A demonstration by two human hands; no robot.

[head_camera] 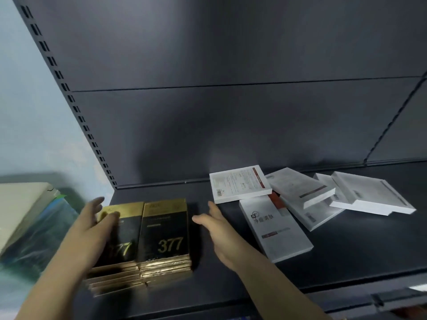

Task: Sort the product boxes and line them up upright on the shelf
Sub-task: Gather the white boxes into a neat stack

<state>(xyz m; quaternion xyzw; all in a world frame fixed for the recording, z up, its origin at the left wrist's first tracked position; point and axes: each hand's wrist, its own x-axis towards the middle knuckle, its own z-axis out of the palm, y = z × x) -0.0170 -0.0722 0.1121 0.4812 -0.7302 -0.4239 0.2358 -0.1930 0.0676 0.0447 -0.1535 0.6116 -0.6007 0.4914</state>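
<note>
Two side-by-side stacks of flat black-and-gold boxes marked 377 [165, 236] lie on the dark shelf [335, 257] at its left end. My left hand [96, 229] rests flat on the left stack, fingers spread over its top box. My right hand [217, 227] hovers open just right of the right stack, holding nothing. Several white boxes [240, 187] lie flat and scattered across the right half of the shelf; one long white box [275, 229] lies nearest my right hand. No box stands upright.
The shelf's grey back panel [231, 123] rises behind the boxes. A slotted upright [76, 109] borders the left end. Left of the shelf sits a pale carton with plastic-wrapped goods [30, 218]. A second shelf bay begins at the far right [397, 139].
</note>
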